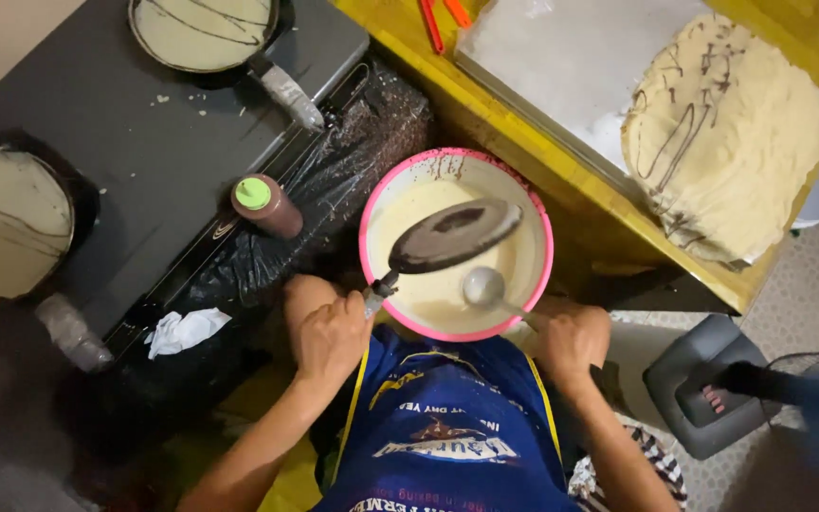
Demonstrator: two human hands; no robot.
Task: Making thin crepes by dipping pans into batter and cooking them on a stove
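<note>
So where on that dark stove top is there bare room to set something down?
The grey stove top is bare between the far round pan of batter, the left pan of batter and the brown squeeze bottle with green cap. It is crowded around the pink-rimmed batter bowl, where both hands work.

Left hand (331,334): fingers curled into a closed grip, knuckles up, forearm running back and down from the wrist. Right hand (571,338): fingers likewise closed in a fist-like grip, wrist bent slightly, forearm angled outward behind the fingers.
</note>
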